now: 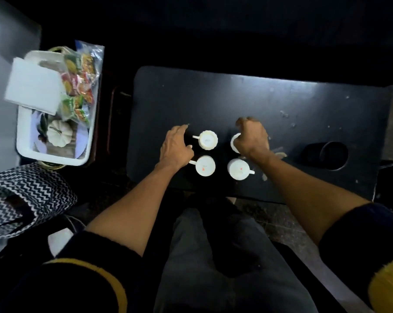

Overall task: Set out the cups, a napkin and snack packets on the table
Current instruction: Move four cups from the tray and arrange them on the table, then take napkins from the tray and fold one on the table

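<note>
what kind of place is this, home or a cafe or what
Probably a home sitting area, though that's a guess: a low dark table with four white cups upside down, and beside it a white tray holding snack packets and a napkin.

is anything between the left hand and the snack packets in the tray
Nothing visible blocks it. The left hand sits on the table by the cups; the snack packets lie in the white tray off the table's left edge, uncovered on top.
</note>
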Available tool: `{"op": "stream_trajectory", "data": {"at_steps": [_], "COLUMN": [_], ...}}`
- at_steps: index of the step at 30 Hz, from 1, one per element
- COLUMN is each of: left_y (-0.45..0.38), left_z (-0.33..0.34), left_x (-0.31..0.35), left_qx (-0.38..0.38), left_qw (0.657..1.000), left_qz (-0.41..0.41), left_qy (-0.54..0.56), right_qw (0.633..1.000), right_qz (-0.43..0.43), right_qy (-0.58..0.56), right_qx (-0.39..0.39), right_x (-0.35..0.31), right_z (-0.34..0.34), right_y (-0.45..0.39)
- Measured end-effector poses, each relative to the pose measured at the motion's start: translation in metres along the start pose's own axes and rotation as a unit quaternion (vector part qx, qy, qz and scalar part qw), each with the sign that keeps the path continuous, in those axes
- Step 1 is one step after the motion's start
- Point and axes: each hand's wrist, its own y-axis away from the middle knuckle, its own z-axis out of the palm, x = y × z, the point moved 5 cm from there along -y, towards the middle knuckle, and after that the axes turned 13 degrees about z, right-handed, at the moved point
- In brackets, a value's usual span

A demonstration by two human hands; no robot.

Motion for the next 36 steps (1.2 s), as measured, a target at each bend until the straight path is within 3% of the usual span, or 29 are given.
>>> {"op": "stream_trajectory", "data": {"at_steps": [11,24,27,31,36], "left_y": [0.032,0.034,0.027,0.016,0.006], "left_z": [-0.105,-0.218,-0.236,-0.249,-0.254], "left_x": [-0.074,-0.251,-0.287,-0.322,-0.357], "left_qx": [0.109,0.189,0.232,0.251,0.299], "left_qw": [0.993,0.976,0.959,0.944,0.867], "left_qz": [-0.039,-0.102,-0.133,-0.18,-0.312], "left_qy": [0.014,0.045,0.093,0.119,0.25], "right_qw": [0.975,0.953,0.949,0.93,0.899], "right_qz": [-0.215,-0.297,-0.309,-0.341,-0.38], "right_qy": [0.051,0.061,0.06,0.139,0.218], "right_qx": [-0.01,0.001,-0.012,-0.013,0.016], "right_x": [-0.209,-0.424,-0.464,-0.508,-0.549], "right_z": [0.023,0.109,0.127,0.155,0.176], "right_y": [0.046,0.082,0.08,0.071,0.059]}}
